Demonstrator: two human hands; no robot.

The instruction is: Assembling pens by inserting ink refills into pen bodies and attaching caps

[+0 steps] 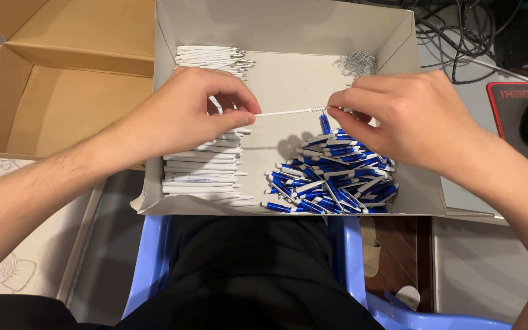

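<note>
Two hands meet over a shallow white box [392,43] at the centre of the frame, holding a thin white pen refill [288,112] level between them. The left hand [184,113] pinches one end between thumb and fingertips; the right hand [410,119] pinches the other end, where a small spring [319,109] sits on it. Held so, the piece hangs above the box's bare middle. Both forearms angle in from the lower corners, wrists bent inward. Below lie stacked white pen barrels [200,171] at left and a heap of blue pen parts [331,180] at right; loose springs [355,61] sit upper right. An open cardboard box [62,91] stands upper left.
</note>
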